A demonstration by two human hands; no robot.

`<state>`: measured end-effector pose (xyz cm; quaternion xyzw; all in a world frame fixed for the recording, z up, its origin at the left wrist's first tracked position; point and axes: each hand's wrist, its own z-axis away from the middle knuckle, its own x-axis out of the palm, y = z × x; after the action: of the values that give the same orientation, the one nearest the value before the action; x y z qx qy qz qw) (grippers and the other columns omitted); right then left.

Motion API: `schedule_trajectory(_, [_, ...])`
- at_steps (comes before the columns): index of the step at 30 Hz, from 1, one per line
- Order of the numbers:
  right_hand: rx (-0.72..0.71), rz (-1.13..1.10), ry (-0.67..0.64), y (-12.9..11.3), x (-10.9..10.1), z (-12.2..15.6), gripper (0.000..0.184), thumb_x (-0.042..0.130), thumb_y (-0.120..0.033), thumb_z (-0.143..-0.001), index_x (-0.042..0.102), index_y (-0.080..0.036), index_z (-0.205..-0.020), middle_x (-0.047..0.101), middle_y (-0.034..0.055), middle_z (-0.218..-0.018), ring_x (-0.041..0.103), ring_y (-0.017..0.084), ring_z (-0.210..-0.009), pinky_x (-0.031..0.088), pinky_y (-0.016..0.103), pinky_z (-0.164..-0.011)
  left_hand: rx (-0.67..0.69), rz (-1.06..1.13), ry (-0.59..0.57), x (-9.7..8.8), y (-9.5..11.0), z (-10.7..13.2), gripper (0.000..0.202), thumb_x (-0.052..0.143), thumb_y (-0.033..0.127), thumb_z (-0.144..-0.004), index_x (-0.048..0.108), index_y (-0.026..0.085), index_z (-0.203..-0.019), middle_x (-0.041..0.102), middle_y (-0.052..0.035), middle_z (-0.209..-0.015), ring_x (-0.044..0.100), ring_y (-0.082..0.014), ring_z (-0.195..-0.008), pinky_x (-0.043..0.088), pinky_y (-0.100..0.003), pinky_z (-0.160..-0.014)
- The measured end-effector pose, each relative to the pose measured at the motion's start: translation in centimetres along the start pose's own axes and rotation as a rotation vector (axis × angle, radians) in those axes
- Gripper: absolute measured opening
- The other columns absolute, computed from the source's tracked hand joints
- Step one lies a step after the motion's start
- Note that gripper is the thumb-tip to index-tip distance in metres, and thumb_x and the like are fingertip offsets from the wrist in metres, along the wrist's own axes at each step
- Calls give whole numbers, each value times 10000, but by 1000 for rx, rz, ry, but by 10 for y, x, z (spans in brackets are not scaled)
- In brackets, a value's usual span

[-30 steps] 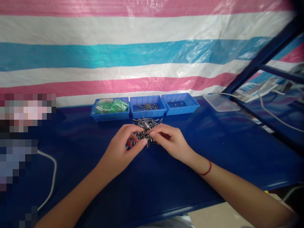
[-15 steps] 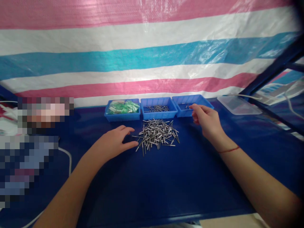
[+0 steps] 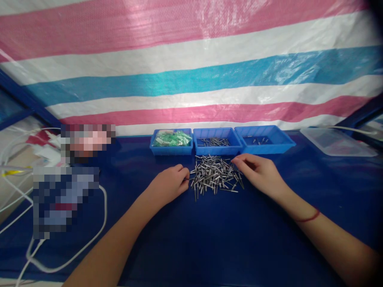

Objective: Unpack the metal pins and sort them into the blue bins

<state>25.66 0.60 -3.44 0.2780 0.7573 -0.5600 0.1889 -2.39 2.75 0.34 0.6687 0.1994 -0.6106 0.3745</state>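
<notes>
A loose pile of silver blind rivets [image 3: 214, 173] lies on the dark blue table. At the pile's left edge is my left hand [image 3: 173, 181], its thumb and fingers pinched on the thin stem of a rivet. My right hand [image 3: 259, 171] is at the upper right edge of the pile, thumb and forefinger pressed together; what they hold, if anything, is too small to make out. Behind the pile, the middle blue bin [image 3: 218, 151] contains many rivets. Several rivets lie scattered in the right blue bin [image 3: 265, 149].
The left blue bin [image 3: 171, 150] holds green-and-clear plastic packets. A translucent plastic lid [image 3: 338, 141] lies at the back right. White cables [image 3: 103, 223] and blurred-out items are on the left. A striped plastic sheet [image 3: 191, 83] hangs behind the table [image 3: 209, 243].
My right hand has come back from the right bin to the pile. The left hand's fingers have closed at the pile's left edge. The view has turned slightly left.
</notes>
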Motion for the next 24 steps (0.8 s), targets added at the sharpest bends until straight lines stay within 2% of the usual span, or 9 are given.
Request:
schedule_trajectory(3, [-47, 40, -28, -1, 1, 1, 253, 544, -410, -882, 692, -210, -839, 699, 43, -771, 619, 205, -684, 441, 315, -598, 11, 38, 0, -1, -2, 0, 86, 504, 172, -856, 575, 175, -809, 568, -18, -822, 563, -146, -714, 440, -255, -676])
schedule_trajectory(8, [-157, 60, -49, -14, 3, 7, 204, 543, -338, -895, 679, -196, -841, 683, 43, -755, 597, 177, -653, 437, 303, -594, 19, 92, 42, -6, -8, 0, 154, 449, 221, -916, 594, 178, -885, 608, -36, -888, 592, -159, -774, 452, -272, -724])
schedule_trajectory(12, [-243, -23, -82, -38, 12, 15, 158, 558, -284, -887, 680, -187, -910, 656, 41, -759, 547, 142, -608, 427, 281, -558, 35, 224, 128, -11, 2, 0, 202, 424, 277, -948, 605, 190, -966, 653, -37, -967, 613, -173, -880, 454, -288, -801])
schedule_trajectory(14, [-256, -95, -94, -51, 20, 20, 164, 575, -271, -874, 674, -191, -976, 631, 27, -747, 526, 126, -581, 432, 268, -544, 43, 314, 157, -12, 11, 0, 216, 421, 300, -954, 609, 199, -987, 671, -21, -974, 619, -162, -876, 451, -276, -798])
schedule_trajectory(17, [-218, -234, -123, -66, 33, 25, 165, 607, -261, -849, 669, -202, -991, 640, 30, -811, 523, 108, -572, 438, 250, -524, 28, 418, 176, -12, 22, 0, 235, 436, 334, -949, 627, 204, -991, 688, -1, -916, 616, -147, -798, 454, -264, -767])
schedule_trajectory(19, [-144, -343, -97, -71, 41, 26, 161, 627, -282, -838, 667, -203, -972, 652, 31, -829, 534, 106, -574, 441, 244, -511, 6, 471, 195, -12, 26, 1, 246, 449, 356, -940, 636, 203, -986, 688, 6, -867, 606, -142, -755, 455, -259, -741])
schedule_trajectory(22, [-54, -500, -35, -75, 50, 22, 168, 648, -318, -823, 667, -196, -937, 676, 40, -847, 572, 119, -607, 462, 255, -532, -6, 545, 207, -12, 27, 1, 259, 455, 374, -936, 641, 197, -970, 674, 10, -833, 591, -133, -726, 443, -243, -688])
schedule_trajectory(24, [-54, -571, -41, -78, 53, 18, 165, 648, -331, -825, 671, -194, -914, 689, 42, -838, 606, 138, -654, 487, 276, -582, 4, 595, 188, -13, 25, 0, 270, 437, 371, -945, 635, 187, -953, 653, 11, -810, 573, -123, -703, 428, -233, -654])
